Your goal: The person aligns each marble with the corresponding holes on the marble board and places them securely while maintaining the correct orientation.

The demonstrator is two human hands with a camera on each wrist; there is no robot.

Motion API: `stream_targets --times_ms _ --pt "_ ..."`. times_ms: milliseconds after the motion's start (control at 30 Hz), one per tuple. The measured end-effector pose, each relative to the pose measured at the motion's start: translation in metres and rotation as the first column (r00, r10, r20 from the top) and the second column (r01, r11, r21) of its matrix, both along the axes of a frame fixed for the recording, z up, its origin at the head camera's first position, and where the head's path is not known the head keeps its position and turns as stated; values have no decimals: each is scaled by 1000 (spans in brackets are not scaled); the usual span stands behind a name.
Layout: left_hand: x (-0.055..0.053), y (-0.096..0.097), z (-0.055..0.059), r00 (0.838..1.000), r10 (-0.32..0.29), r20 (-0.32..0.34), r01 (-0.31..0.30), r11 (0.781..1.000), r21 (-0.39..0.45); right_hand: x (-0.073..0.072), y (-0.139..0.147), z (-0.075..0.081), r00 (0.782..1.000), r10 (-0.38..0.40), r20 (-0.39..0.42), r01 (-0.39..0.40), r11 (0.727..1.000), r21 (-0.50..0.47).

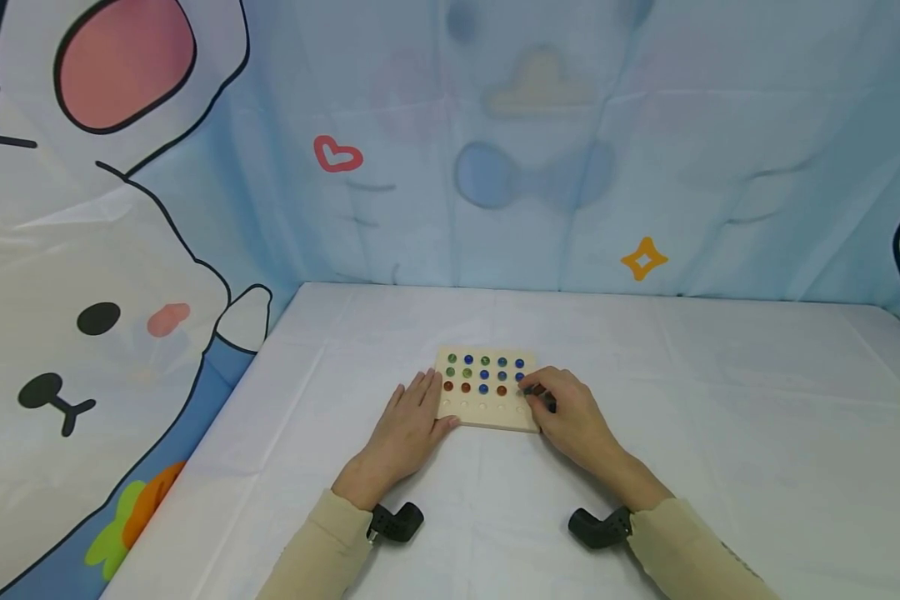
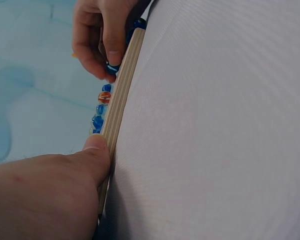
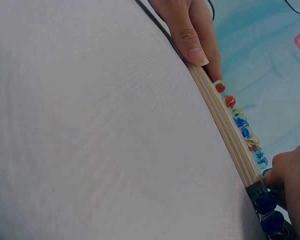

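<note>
A pale wooden board (image 1: 487,419) lies on the white table, with rows of green, blue and red-brown glass marbles (image 1: 483,375) in its hollows. My left hand (image 1: 403,427) rests at the board's left side, fingers straight along the edge and thumb on the front corner. At the right edge, my right hand (image 1: 573,417) pinches a dark blue marble (image 2: 111,68) between thumb and fingertip, close over the third row. More dark blue marbles (image 3: 269,212) show under the right hand, by the board's end. The front row of hollows holds no marbles.
A white cloth (image 1: 720,417) covers the table. Behind it hangs a light blue curtain (image 1: 390,225) with cartoon prints. Black camera mounts (image 1: 397,523) sit on both wrists, below beige sleeves (image 1: 318,542).
</note>
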State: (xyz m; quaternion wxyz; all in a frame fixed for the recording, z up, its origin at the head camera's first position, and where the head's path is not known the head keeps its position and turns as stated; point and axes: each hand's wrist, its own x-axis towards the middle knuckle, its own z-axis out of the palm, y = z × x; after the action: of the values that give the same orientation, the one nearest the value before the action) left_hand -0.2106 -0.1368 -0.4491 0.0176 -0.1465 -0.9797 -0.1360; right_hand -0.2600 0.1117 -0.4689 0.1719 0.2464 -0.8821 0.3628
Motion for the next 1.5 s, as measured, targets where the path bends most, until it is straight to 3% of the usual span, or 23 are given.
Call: stream_targets --times_ms 400,667,1500 --pt "-2 -2 -1 1000 4 17 -4 1000 13 -2 -1 2 1000 17 -4 -17 1000 6" --pt "-1 -2 -2 1000 4 24 -4 1000 16 -2 -2 6 999 16 46 -17 1000 12" --pt "-1 0 -1 1000 7 26 -7 1000 -3 1 -1 7 996 29 88 -29 1000 3"
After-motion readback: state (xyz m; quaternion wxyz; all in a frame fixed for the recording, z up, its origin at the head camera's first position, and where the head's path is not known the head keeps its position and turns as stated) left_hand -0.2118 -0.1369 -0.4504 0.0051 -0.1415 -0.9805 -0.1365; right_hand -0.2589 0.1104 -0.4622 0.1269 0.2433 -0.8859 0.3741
